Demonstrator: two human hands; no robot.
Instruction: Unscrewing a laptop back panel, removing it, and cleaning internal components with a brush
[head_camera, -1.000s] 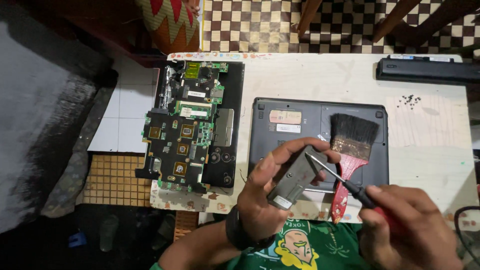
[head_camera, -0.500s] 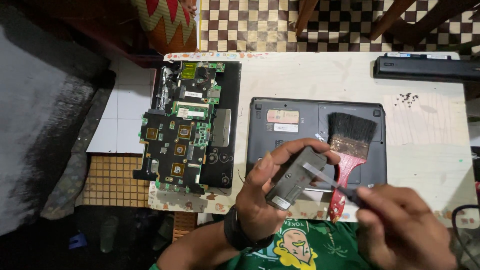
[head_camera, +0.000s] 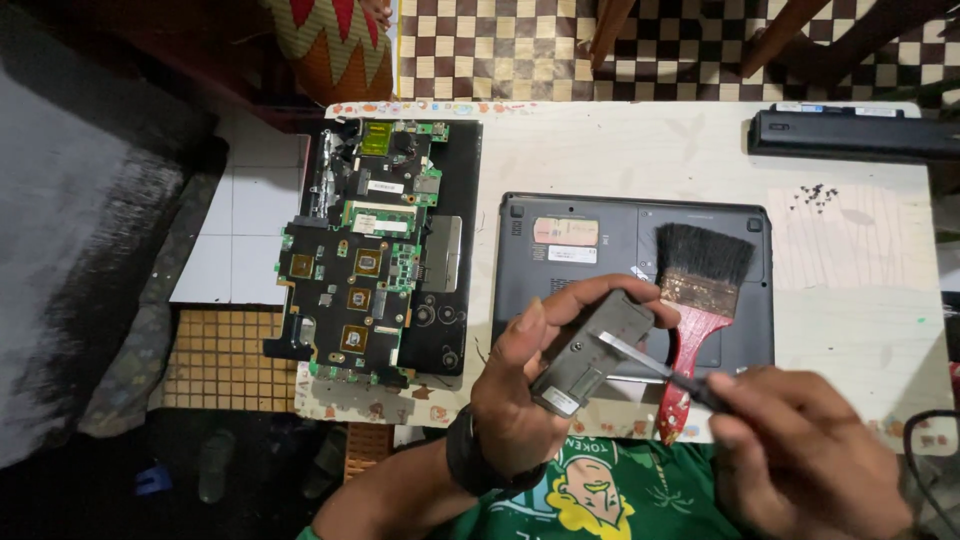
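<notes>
- The left hand (head_camera: 520, 395) was closed around a small grey cover panel (head_camera: 590, 352), thumb on one long edge and fingers wrapped over the other, holding it tilted above the front edge of the table (head_camera: 600, 150).
- The right hand (head_camera: 800, 460) was closed on the handle of a screwdriver (head_camera: 655, 365), whose thin metal shaft lay across the panel's face with the tip touching it.
- The panel looked like thin moulded plastic: light, fairly stiff, likely to crack if bent, and smooth enough to slip. Pinching it by the long edges, as the left hand did, seemed the safest hold.
- Just beyond the hands lay a dark laptop base (head_camera: 635, 270), underside up, with a red-handled paintbrush (head_camera: 700, 290) resting on it, bristles pointing away from the person.
- To the left lay an opened laptop shell with a bare green circuit board (head_camera: 365, 270) on top.
- At the far right edge lay a long black battery (head_camera: 850, 130), and near it a small cluster of dark screws (head_camera: 815, 195), well apart from the hands.
</notes>
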